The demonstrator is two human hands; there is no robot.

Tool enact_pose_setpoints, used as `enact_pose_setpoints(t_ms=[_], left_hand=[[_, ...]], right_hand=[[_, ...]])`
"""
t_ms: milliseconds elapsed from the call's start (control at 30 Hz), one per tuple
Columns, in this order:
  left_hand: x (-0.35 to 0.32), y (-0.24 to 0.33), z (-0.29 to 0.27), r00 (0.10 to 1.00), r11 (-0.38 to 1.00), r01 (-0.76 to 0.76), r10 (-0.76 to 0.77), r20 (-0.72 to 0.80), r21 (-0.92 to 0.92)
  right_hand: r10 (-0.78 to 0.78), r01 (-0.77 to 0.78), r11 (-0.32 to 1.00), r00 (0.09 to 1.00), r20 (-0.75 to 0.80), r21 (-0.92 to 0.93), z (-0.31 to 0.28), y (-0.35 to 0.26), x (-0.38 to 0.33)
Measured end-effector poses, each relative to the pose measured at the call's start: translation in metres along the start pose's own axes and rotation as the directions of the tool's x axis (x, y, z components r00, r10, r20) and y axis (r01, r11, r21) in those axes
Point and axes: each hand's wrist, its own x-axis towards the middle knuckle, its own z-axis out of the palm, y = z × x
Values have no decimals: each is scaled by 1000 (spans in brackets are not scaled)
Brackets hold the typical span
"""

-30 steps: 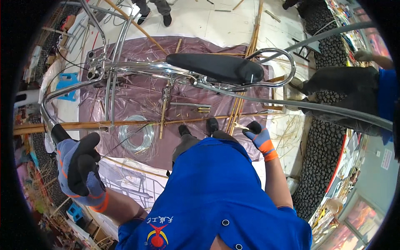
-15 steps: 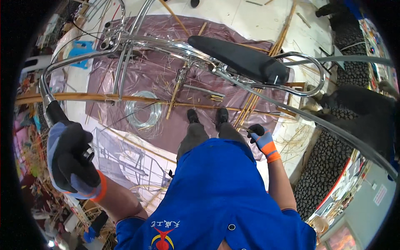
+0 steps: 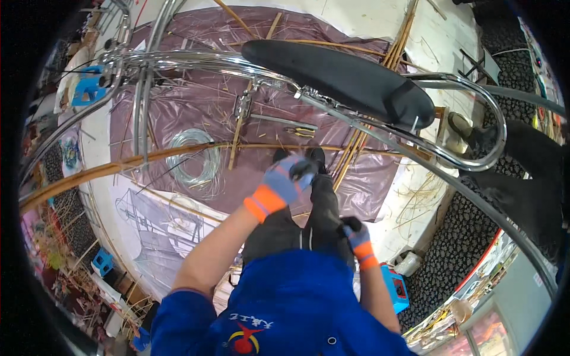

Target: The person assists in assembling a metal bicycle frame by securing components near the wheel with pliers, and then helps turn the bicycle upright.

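Observation:
My left hand [image 3: 285,183], in a grey-blue and black glove with an orange cuff, is in front of my legs. Motion smears its fingers, so its grip is unclear. Beside my right thigh, my right hand [image 3: 355,234] wears a matching glove with its fingers curled; anything inside them is hidden. Ahead of me stands a chrome tubular frame [image 3: 196,59], like a motorbike's, carrying a long black seat [image 3: 338,80]. Both hands are apart from it. A long bamboo strip [image 3: 119,163] crosses beyond my left hand.
A coil of pale wire [image 3: 215,163] and pliers [image 3: 301,132] lie on the brown plastic sheet [image 3: 261,178]. A large drawing [image 3: 148,222] is at left. Bamboo strips [image 3: 356,139] lie at right. Another person's dark-clothed legs [image 3: 516,154] are at far right. Blue stools [image 3: 89,89] stand about.
My left hand has let go of the handlebar's black grip and swung right, in front of my legs. My right hand has drawn slightly back and left. The view has shifted.

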Motion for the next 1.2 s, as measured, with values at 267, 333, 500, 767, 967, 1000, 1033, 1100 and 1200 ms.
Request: enact_pose_setpoints(t_ms=[267,333,500,767,967,1000,1033,1100,1200], left_hand=[[234,1,101,973,822,-81,-57,224,563],[264,-15,120,976,830,-182,86,201,527],[301,-60,142,974,851,-195,110,198,487],[333,-71,147,953,726,-256,79,293,638],[342,-80,141,942,740,-264,60,329,619],[345,-80,142,941,741,-264,57,335,617],[345,-79,144,938,740,-270,57,343,616],[347,-79,143,936,742,-272,57,347,612],[346,-82,145,934,747,-269,48,354,609]], right_hand=[[285,-284,916,958,36,284,7,99,-60],[263,-275,917,961,80,289,3,101,-56],[405,-421,785,904,137,454,1,79,-44],[330,-355,828,934,133,434,0,84,-36],[352,-377,819,925,140,432,7,74,-27],[323,-346,859,938,125,378,9,76,-24],[294,-316,892,949,116,322,10,77,-23],[244,-267,917,963,114,296,12,80,-22],[219,-243,921,969,112,305,9,70,-17]])
